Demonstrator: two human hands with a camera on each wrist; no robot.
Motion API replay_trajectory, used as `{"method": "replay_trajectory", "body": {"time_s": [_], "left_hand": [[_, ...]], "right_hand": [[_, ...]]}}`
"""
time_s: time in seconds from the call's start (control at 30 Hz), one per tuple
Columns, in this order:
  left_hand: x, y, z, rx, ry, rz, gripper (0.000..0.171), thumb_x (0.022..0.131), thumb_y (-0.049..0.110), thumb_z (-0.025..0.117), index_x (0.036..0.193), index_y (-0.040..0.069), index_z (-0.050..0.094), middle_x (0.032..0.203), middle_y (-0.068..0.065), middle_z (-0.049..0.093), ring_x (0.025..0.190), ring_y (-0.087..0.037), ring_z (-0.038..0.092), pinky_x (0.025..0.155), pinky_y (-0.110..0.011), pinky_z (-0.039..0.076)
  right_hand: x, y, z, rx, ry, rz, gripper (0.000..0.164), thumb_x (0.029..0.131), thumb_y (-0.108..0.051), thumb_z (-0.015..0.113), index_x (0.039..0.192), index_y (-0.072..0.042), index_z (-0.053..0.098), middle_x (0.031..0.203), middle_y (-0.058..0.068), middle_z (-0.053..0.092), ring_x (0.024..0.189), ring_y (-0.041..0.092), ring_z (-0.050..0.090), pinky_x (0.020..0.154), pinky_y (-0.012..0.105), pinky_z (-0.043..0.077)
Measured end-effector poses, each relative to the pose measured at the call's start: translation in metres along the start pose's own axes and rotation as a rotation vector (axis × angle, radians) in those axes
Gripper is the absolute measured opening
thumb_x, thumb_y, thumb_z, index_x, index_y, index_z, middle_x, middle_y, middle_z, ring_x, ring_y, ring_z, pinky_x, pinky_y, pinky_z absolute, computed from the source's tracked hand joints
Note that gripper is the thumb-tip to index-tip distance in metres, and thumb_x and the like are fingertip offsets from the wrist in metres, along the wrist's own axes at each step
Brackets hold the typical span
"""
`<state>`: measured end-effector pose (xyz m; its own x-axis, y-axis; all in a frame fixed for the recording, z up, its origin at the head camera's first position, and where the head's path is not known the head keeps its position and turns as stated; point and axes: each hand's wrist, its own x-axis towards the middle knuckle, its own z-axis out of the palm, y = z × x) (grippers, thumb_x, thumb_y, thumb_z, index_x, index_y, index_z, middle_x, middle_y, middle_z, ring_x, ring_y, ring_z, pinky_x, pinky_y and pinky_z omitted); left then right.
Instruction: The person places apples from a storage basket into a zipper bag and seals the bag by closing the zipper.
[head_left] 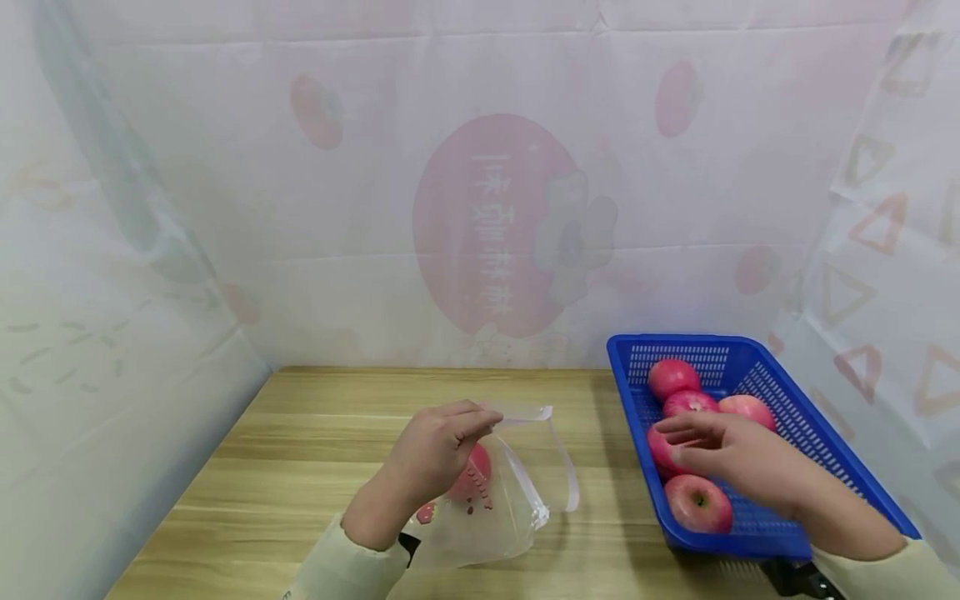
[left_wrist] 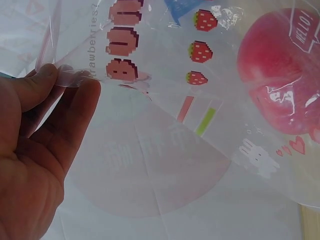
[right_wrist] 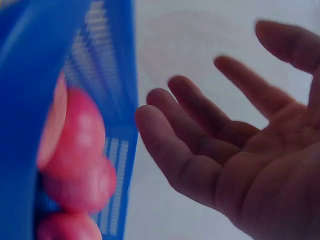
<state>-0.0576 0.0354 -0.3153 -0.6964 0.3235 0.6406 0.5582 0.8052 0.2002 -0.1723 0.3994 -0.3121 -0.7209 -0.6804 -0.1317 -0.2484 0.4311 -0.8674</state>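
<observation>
My left hand pinches the edge of a clear printed zip bag between thumb and fingers. The bag's mouth gapes toward the right. Inside it sits a red apple, seen through the plastic in the left wrist view beside pixel strawberries and a white rabbit print. My right hand is over the blue basket, its fingers spread and relaxed with nothing in them. In the head view it overlaps the apples; below it an apple lies near the basket's front left corner.
Several more red apples lie in the basket at the right of the wooden table. A pale printed sheet hangs behind the table, with more sheeting along both sides.
</observation>
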Motion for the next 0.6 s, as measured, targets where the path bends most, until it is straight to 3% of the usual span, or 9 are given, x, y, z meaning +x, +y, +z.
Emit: {"method": "replay_trajectory", "body": {"time_s": [0.13, 0.27, 0.37, 0.5, 0.6], "left_hand": [[0.0, 0.0, 0.0, 0.003, 0.001, 0.007, 0.022, 0.083, -0.004, 0.078, 0.103, 0.006, 0.078, 0.097, -0.002, 0.074, 0.088, -0.015, 0.07, 0.077, -0.028, 0.057], [0.0, 0.0, 0.0, 0.009, -0.002, 0.011, 0.022, 0.082, -0.003, 0.078, 0.102, 0.005, 0.078, 0.096, -0.002, 0.073, 0.087, -0.015, 0.07, 0.076, -0.027, 0.057], [-0.001, 0.0, 0.001, 0.012, -0.007, 0.009, 0.021, 0.083, -0.003, 0.078, 0.102, 0.006, 0.078, 0.096, -0.002, 0.074, 0.087, -0.014, 0.07, 0.076, -0.027, 0.057], [-0.002, -0.001, 0.001, 0.013, -0.006, 0.015, 0.022, 0.082, -0.004, 0.079, 0.102, 0.005, 0.078, 0.096, -0.003, 0.074, 0.087, -0.015, 0.07, 0.076, -0.027, 0.057], [-0.002, -0.001, 0.002, 0.012, 0.003, 0.024, 0.022, 0.081, -0.005, 0.079, 0.101, 0.003, 0.078, 0.095, -0.004, 0.074, 0.086, -0.016, 0.07, 0.075, -0.028, 0.058]], "right_hand": [[0.0, 0.013, -0.007, -0.334, -0.028, 0.004, 0.051, 0.086, -0.028, 0.079, 0.131, -0.008, 0.065, 0.101, 0.004, 0.068, 0.092, 0.024, 0.062, 0.074, 0.034, 0.054], [0.006, 0.029, 0.0, -0.574, -0.071, -0.154, 0.031, 0.086, -0.02, 0.078, 0.117, -0.016, 0.074, 0.092, -0.004, 0.066, 0.081, 0.013, 0.058, 0.068, 0.029, 0.051], [0.01, 0.037, 0.006, -0.63, -0.119, -0.234, 0.023, 0.088, -0.008, 0.072, 0.108, -0.019, 0.076, 0.103, -0.008, 0.064, 0.085, 0.011, 0.054, 0.072, 0.03, 0.052], [0.011, 0.041, 0.01, -0.649, -0.157, -0.158, 0.026, 0.084, -0.003, 0.071, 0.103, -0.02, 0.076, 0.095, -0.009, 0.056, 0.08, 0.01, 0.051, 0.07, 0.03, 0.05], [0.011, 0.043, 0.009, -0.697, -0.134, -0.109, 0.027, 0.078, -0.006, 0.077, 0.102, -0.02, 0.075, 0.09, -0.007, 0.052, 0.079, 0.012, 0.049, 0.068, 0.031, 0.046]]}}
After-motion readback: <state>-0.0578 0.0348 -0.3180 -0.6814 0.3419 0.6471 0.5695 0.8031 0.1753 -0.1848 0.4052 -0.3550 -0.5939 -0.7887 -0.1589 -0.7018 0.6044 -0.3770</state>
